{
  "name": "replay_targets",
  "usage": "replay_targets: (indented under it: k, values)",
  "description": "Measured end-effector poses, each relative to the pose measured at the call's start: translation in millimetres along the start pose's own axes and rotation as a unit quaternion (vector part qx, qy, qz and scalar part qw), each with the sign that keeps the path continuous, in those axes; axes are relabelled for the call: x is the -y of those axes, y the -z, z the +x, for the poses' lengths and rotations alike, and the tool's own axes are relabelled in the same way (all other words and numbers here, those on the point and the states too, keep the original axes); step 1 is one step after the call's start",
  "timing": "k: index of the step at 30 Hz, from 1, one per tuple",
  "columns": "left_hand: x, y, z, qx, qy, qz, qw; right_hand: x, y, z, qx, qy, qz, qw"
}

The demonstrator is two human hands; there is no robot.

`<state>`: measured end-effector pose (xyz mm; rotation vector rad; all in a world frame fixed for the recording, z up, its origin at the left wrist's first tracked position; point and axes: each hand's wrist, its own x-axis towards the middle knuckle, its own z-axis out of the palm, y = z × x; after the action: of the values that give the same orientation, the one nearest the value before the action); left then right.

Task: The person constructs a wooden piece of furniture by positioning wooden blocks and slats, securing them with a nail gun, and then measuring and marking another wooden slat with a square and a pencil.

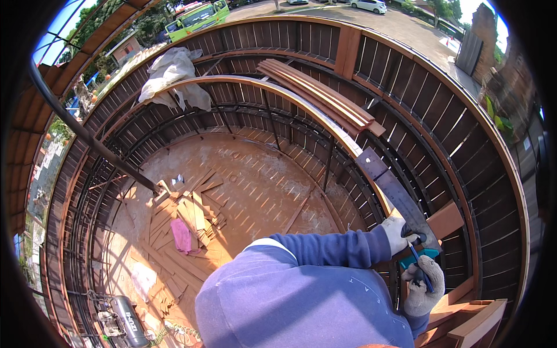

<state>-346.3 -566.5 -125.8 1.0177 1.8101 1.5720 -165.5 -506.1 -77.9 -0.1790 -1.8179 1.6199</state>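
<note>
My left hand point(400, 233), in a pale work glove, is closed over the near end of a long grey metal square point(400, 200). The square lies along the curved wooden rail, partly over a reddish-brown board point(445, 221). Just nearer, my right hand point(425, 285), in a knitted glove, has its fingers curled round a slim dark-blue pencil point(414, 254), its tip close to my left fingers. Between the hands sits a teal thing point(427, 254) whose kind is hidden.
Long planks point(319, 95) lie stacked across the curved frame ahead, with a crumpled plastic sheet point(174, 75) farther left. A black pole point(96, 145) rises at left. Below are wood offcuts point(194, 214), a pink cloth-like item point(181, 235) and an air compressor point(129, 322). More boards point(478, 325) stand near right.
</note>
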Motion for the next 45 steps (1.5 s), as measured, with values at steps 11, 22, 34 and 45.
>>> replay_targets:
  k: [11,22,34,45]
  values:
    - [-18.4,-0.9,-7.4,0.049,-0.007,0.057,0.997,12.4,-15.8,5.3,0.022,-0.055,-0.017,0.998]
    - [-4.2,-9.4,-2.4,0.039,-0.061,-0.017,0.997,12.3,-3.8,-1.0,-0.144,0.023,-0.043,0.988]
    - [-17.5,-8.0,-4.8,0.117,-0.033,-0.132,0.984,29.6,14.5,10.2,-0.146,-0.010,-0.004,0.989]
    - [-7.3,-18.5,-6.2,0.104,-0.048,-0.177,0.977,16.5,12.6,10.8,-0.125,-0.004,0.076,0.989]
